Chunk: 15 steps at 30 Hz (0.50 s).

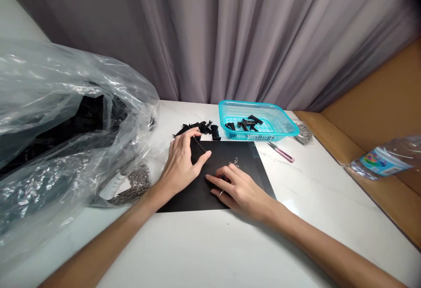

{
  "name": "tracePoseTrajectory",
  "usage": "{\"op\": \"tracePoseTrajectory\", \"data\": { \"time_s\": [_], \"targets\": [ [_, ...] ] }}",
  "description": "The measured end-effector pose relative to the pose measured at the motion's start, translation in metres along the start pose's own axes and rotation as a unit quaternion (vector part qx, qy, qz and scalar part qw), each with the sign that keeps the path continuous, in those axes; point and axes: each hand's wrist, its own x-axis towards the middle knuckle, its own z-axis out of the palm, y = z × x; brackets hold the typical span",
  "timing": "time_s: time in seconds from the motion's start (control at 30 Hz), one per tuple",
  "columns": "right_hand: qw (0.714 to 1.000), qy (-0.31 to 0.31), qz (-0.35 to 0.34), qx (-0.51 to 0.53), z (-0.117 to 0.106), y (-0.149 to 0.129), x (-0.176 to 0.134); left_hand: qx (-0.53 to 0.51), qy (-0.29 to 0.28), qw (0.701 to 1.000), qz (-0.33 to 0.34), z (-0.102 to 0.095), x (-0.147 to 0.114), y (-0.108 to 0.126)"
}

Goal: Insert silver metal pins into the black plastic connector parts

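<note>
My left hand (pixel 184 160) pinches a slim black plastic piece (pixel 199 145) between thumb and fingers, tilted above the black mat (pixel 194 198). To its right, my right hand (pixel 238 189) is low over the mat with fingers bent. Its thumb and forefinger come together around something dark that I cannot make out against the mat. A thin shiny band shows at one of its fingers. Just beyond its knuckles lie several small metal pieces (pixel 236 161). Behind my left hand, a pile of black plastic parts (pixel 205 127) lies at the mat's far edge.
A turquoise basket (pixel 283 136) with black parts stands behind the mat. Right of the mat lies a pink-handled cutter (pixel 283 153). Large clear plastic bags (pixel 75 59) and a bag of metal pieces (pixel 134 185) fill the left. Cardboard (pixel 371 86) and a plastic bottle (pixel 384 160) are at right.
</note>
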Motion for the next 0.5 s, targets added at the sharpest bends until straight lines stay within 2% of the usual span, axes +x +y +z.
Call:
{"op": "tracePoseTrajectory", "data": {
  "time_s": [0.1,0.2,0.37,0.5],
  "targets": [
    [1.0,-0.025,-0.007,-0.008,-0.0025,-0.0015,0.0008,-0.039,0.002,0.999,0.001,0.0017,-0.0013,-0.0004],
    [1.0,-0.021,-0.006,-0.005,-0.0025,-0.0021,0.002,-0.06,-0.001,0.998,-0.012,0.0039,-0.0032,-0.0008],
    [0.999,0.041,0.013,0.011,0.0038,0.0008,0.0021,-0.064,-0.02,0.997,-0.027,0.0064,-0.0048,-0.0021],
    [0.99,0.076,0.064,0.096,0.004,0.0061,0.0011,-0.037,-0.065,0.997,-0.005,0.0035,-0.0041,-0.0019]
  ]
}}
